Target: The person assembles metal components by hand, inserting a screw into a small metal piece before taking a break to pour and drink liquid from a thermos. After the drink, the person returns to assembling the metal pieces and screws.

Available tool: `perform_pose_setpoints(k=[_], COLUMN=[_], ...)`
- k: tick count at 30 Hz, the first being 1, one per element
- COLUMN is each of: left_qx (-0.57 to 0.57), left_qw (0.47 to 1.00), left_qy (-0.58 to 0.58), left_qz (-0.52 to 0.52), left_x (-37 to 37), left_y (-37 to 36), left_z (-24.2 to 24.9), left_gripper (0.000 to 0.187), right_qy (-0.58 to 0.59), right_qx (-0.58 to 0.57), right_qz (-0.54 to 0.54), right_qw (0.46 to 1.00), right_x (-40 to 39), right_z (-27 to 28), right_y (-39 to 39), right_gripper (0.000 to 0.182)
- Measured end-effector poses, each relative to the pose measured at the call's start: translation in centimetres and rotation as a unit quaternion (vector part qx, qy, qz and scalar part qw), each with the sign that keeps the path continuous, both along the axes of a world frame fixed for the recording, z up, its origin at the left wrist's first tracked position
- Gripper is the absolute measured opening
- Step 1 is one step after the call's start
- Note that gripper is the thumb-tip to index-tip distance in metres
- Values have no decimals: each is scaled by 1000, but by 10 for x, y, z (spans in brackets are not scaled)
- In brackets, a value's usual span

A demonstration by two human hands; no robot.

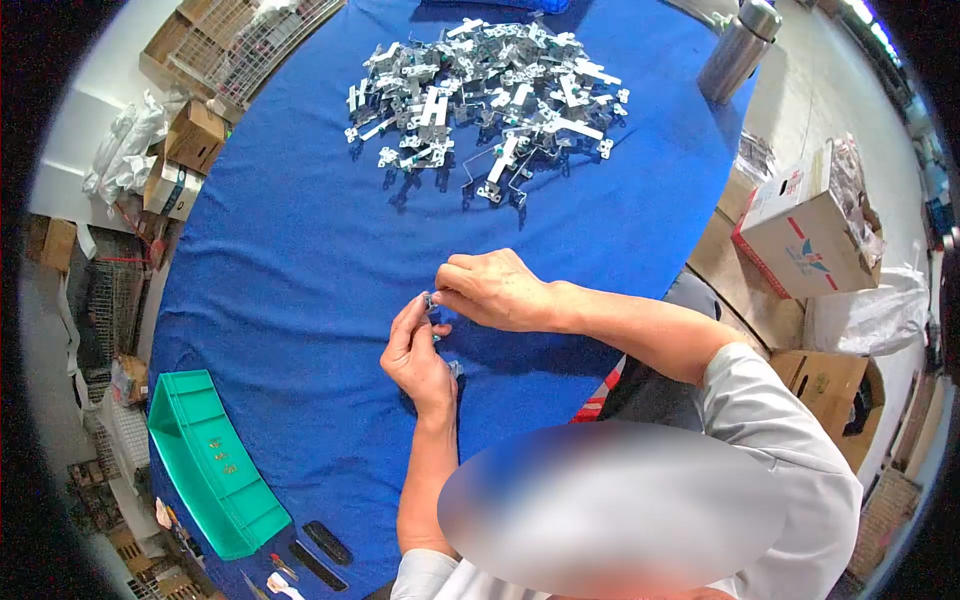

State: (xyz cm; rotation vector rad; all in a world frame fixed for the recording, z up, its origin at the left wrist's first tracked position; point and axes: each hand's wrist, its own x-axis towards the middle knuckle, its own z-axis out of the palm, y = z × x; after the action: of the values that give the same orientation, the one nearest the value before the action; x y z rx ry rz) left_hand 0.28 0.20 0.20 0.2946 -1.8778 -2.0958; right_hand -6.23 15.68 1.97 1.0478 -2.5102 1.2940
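Note:
My left hand (418, 367) is closed around a small metal bracket-like piece (430, 301), pinching it between thumb and fingers. A bit of metal (456, 369) also shows beside the left palm, close to the wrist. From the right, my right hand (497, 290) meets the left fingertips at the piece's upper end, its thumb and forefinger pressed together there; what it grips is too small to make out. Both hands are low over the blue cloth (300, 300). Farther up lies a heap of metal brackets (490, 90) with bent wires and small green bits.
A green plastic bin (215, 465) with a few small brass-coloured pieces stands at lower left. Near it lie black strips (318, 567) and small tools (283, 567). A steel flask (738, 50) stands at the upper right edge. Cartons (810, 220) sit beyond the table.

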Motion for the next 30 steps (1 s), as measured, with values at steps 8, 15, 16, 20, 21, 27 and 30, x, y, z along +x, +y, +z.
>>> perform_pose_setpoints(k=[8, 15, 16, 20, 21, 27, 30], left_qx=[3, 3, 2, 11, 9, 0, 2], left_qw=[1000, 1000, 1000, 1000, 1000, 1000, 1000], left_qy=[7, 2, 1, 5, 6, 9, 14], left_qz=[-7, -3, -2, -5, -4, -4, -6], left_x=[-1, -1, 0, 0, 0, 0, 0], left_y=[-2, -1, -1, 0, -1, -1, 0], left_z=[-4, -3, -3, -3, -3, -5, -2], left_gripper=[29, 29, 29, 27, 27, 28, 28], right_qy=[-17, -18, -17, 15, 8, 2, 12], right_qx=[-21, -19, -9, 10, -5, 7, 12], right_qz=[14, 15, 10, 5, 0, 8, 9], right_qw=[1000, 1000, 1000, 1000, 1000, 1000, 1000], right_x=[0, 1, 0, -1, 1, 1, 1], right_z=[-1, 0, -2, -5, -1, -3, -1], right_y=[1, 0, 0, 0, 0, -1, -1], right_gripper=[19, 18, 18, 19, 19, 18, 17])
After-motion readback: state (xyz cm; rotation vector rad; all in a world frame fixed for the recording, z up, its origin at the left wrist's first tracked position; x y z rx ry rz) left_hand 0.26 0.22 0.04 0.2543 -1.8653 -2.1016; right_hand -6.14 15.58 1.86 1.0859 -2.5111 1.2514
